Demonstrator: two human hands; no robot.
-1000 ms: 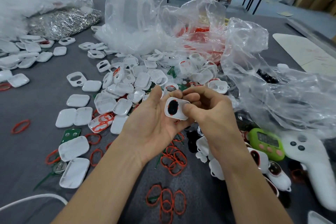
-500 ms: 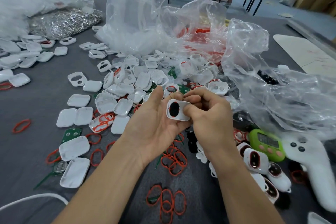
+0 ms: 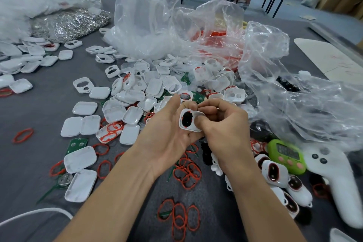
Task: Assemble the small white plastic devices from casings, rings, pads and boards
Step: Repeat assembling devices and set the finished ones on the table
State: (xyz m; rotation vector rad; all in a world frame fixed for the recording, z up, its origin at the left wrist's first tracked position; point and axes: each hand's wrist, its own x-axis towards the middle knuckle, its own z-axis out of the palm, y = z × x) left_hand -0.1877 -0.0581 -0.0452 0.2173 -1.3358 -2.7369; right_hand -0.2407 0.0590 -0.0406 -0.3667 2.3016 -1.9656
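A small white casing with a black pad in its oval opening and a thin red ring at the rim sits between both hands above the table middle. My left hand cradles it from the left and below, fingers curled behind it. My right hand pinches its right end, thumb on the front face. Loose white casings lie heaped behind the hands. Red rings lie scattered below them. A green board rests at the left.
Finished devices lie in a row at the right beside a green timer and a white handheld controller. Clear plastic bags crowd the back and right. A bag of metal clips sits far left. A white cable crosses the lower left.
The casing has turned slightly more upright in my hands. Both hands stayed in about the same place, and the view shifted a little.
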